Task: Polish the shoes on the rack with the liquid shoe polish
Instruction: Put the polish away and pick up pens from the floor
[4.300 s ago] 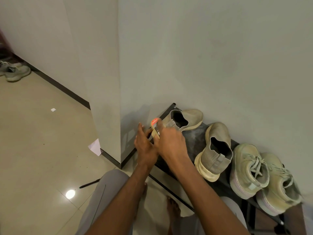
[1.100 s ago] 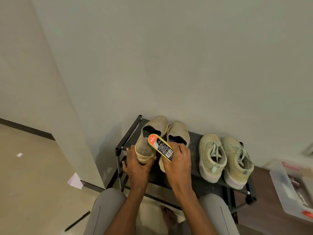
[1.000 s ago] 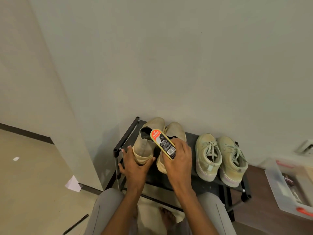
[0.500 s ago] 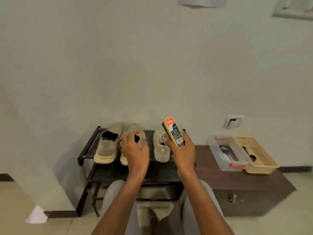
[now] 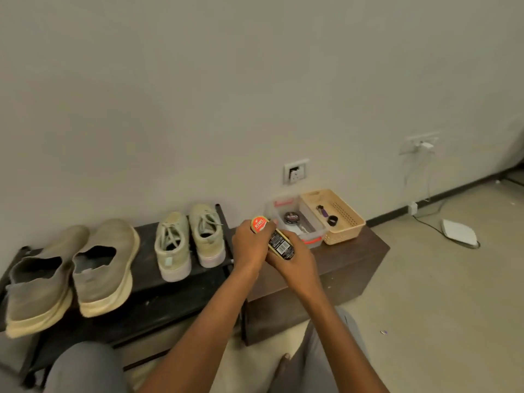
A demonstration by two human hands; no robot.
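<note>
Yellow-and-black liquid shoe polish bottle [image 5: 277, 240] sits in both hands — right hand [image 5: 293, 265] wraps the body, left hand [image 5: 251, 245] grips the orange cap end, above the dark wooden tabletop [image 5: 354, 259]. Four shoes rest on the black rack [image 5: 147, 279] at 9 o'clock — slip-ons [image 5: 71, 273], then laced sneakers [image 5: 188, 239].

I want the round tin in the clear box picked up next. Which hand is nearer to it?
Left. The left hand, gripping the polish bottle top, sits beside the round tin; the right hand holds the bottle lower, nearer the person.
</note>
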